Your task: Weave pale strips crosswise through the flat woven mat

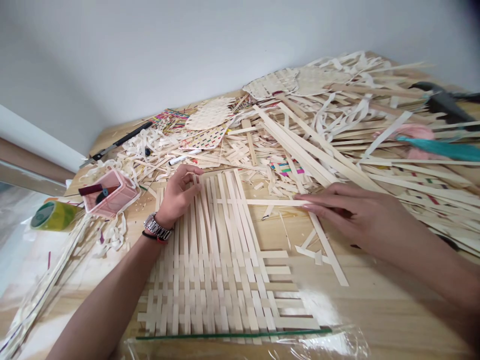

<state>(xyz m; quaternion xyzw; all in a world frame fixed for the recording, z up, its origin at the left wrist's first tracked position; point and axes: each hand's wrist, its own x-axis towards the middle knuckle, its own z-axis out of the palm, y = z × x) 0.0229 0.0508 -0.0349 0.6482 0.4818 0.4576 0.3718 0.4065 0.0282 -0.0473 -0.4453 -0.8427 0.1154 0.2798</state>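
Note:
A partly woven mat (210, 285) of flat pale bamboo-like strips lies in front of me, loosely open at its far end. My left hand (183, 192), with a metal watch (157, 227) on its wrist, is curled over the far ends of the lengthwise strips, thumb and fingers closed on some of them. Between the thumb and fingers of my right hand (345, 207) is the end of a crosswise strip (275, 202). This strip runs left in among the lengthwise ones; its far end is hidden. A green rod or edge (232, 335) lies along the mat's near side.
Loose strips and scraps (326, 155) cover the table's back and right. A pink basket (110, 192) with tools and a yellow-green tape roll (52, 215) stand at left. A black-handled cutter (127, 140) lies behind. Clear tape (318, 347) sticks along the front.

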